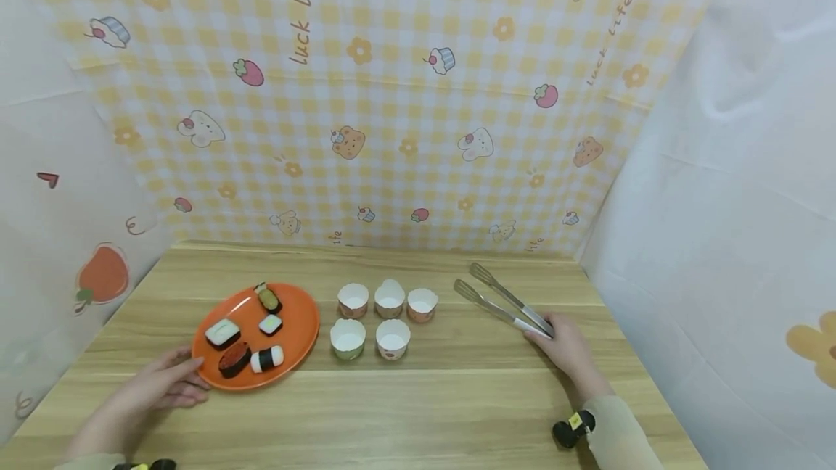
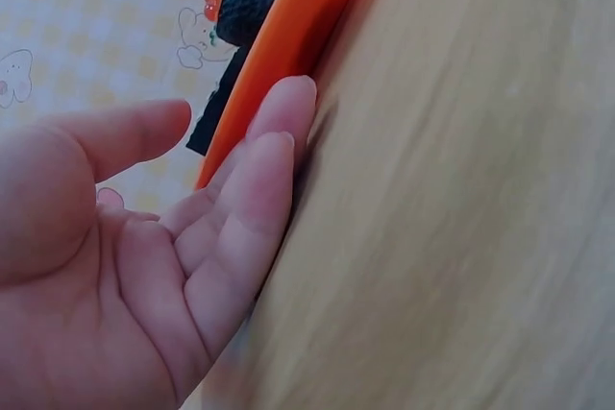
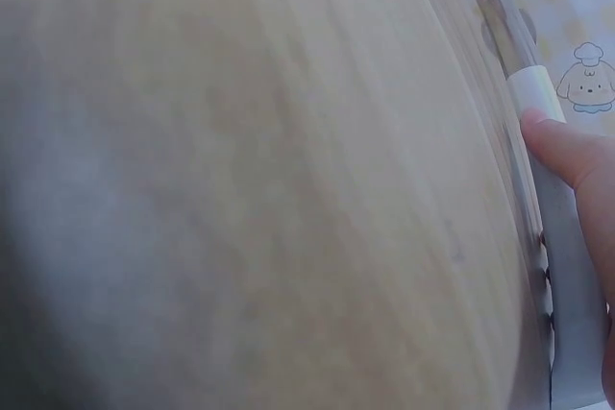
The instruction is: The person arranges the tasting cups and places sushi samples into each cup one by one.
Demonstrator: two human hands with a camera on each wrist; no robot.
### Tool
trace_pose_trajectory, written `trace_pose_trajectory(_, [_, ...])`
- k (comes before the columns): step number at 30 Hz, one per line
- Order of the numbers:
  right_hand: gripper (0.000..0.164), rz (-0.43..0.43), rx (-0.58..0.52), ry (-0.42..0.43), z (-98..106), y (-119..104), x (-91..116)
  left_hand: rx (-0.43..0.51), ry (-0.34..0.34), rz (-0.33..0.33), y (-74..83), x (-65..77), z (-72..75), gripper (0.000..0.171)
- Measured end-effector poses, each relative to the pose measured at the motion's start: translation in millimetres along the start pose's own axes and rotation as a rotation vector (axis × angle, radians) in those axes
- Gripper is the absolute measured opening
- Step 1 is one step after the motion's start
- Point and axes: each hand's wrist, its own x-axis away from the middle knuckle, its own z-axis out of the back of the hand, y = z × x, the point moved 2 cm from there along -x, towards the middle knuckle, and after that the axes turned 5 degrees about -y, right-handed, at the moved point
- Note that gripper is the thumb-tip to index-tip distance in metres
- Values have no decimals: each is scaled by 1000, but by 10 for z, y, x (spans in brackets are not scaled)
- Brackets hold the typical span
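An orange oval plate (image 1: 297, 310) carries several sushi pieces, one topped with red roe (image 1: 235, 360) and one white with a black band (image 1: 267, 359). At the plate's near left edge is my left hand (image 1: 160, 383). In the left wrist view its fingers (image 2: 255, 189) lie against the rim's outer underside, and the thumb stands apart from them. My right hand (image 1: 568, 350) holds a pair of metal tongs (image 1: 499, 303) by the handle end, their slotted heads spread apart. The right wrist view shows the thumb on the pale handle (image 3: 562, 237); the other fingers are mostly hidden.
Several paper baking cups (image 1: 392, 338) stand in two rows on the wooden table (image 1: 418, 412), between plate and tongs. A checked cloth (image 1: 405, 107) hangs behind the table's back edge. White cloths (image 1: 738, 223) hang at both sides.
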Motion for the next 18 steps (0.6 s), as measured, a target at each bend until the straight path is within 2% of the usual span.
trace_pose_trajectory(8, [51, -27, 11, -26, 5, -57, 46, 121, 8, -9, -39, -23, -57, 77])
trace_pose_trajectory(18, [59, -102, -44, -21, 28, -104, 115, 150, 23, -34, -78, -30, -69, 78])
